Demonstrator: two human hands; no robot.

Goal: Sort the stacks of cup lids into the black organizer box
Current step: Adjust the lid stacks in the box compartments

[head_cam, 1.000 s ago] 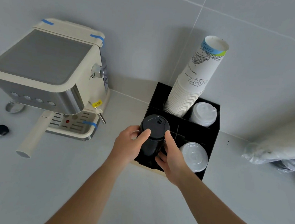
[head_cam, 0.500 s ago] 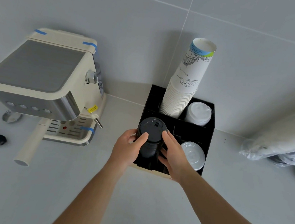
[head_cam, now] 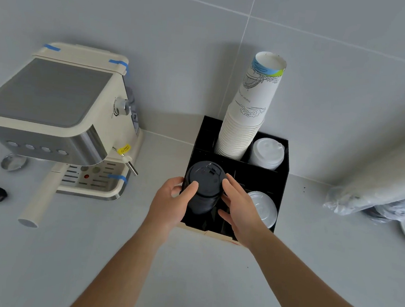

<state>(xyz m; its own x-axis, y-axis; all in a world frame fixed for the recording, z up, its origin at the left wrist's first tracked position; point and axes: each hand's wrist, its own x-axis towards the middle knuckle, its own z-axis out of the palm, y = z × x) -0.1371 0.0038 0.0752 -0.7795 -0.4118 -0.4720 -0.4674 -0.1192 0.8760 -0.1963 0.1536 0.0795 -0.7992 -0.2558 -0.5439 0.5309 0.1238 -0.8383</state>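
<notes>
on the paper cups [head_cam: 252, 101], faint illegible print

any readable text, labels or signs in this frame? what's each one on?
Nothing here reads cleanly.
Top paper cup: a sideways line of print beside the line drawings, too small to read.
Yellow sticker on the coffee machine: dark characters, too blurred to read.
Black lid stack, held by the left hand and right hand: moulded marks on top, no legible text.
White lids: embossing only, unreadable.
</notes>
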